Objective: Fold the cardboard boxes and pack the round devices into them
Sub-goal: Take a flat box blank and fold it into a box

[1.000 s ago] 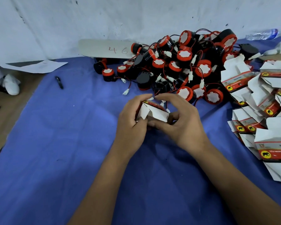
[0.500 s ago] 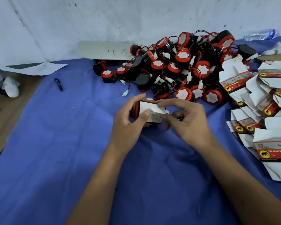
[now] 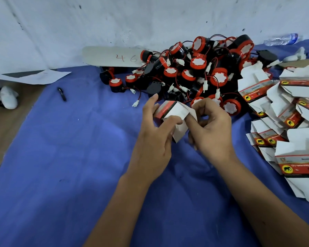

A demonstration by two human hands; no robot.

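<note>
A small red, black and white cardboard box (image 3: 171, 113) is held between both hands above the blue cloth. My left hand (image 3: 153, 139) grips its left side, thumb pressed on a white flap. My right hand (image 3: 212, 127) pinches the white flaps at its right end. What is inside the box is hidden. Behind the hands lies a heap of round black devices with red rims and white faces (image 3: 200, 72), trailing red and black wires with white plugs. A pile of flat, unfolded boxes (image 3: 284, 111) with a yellow elephant badge lies to the right.
A blue cloth (image 3: 78, 166) covers the work surface, against a white wall. A black pen (image 3: 62, 94) lies at the left. A white board marked "46" (image 3: 114, 57) leans by the wall. A plastic bottle (image 3: 282, 39) lies far right; paper (image 3: 34, 76) at left.
The box has been turned between my hands so its red and black side faces up-left, and its white end flaps now stick out under my fingers. The hands have shifted slightly.
</note>
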